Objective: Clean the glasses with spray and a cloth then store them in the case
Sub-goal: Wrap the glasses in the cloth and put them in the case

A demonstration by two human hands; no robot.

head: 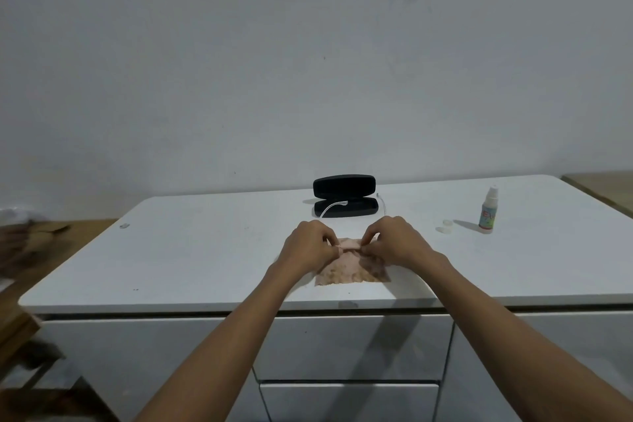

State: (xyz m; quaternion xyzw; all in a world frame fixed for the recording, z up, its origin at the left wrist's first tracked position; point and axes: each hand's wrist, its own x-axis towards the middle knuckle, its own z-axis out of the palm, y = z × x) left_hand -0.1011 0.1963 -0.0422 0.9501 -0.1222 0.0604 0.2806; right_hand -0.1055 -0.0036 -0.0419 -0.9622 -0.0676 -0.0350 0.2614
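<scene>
A pink patterned cloth (346, 272) lies on the white table (205, 250) near its front edge. My left hand (308, 245) and my right hand (397, 240) both pinch the cloth's far edge, lifted and folded between the fingertips. Behind them stands a black glasses case (345, 197), open, with the pale, thin-framed glasses (334, 206) lying in its lower half; one temple sticks out at the case's right end. A small white spray bottle (488, 211) stands upright at the right, its clear cap (447, 224) off beside it.
The table backs onto a plain white wall. White drawers (349, 349) sit under the tabletop in front of me. Wooden furniture (20, 325) and a blurred brown object are at the left. A wooden surface (603, 187) adjoins the table's far right.
</scene>
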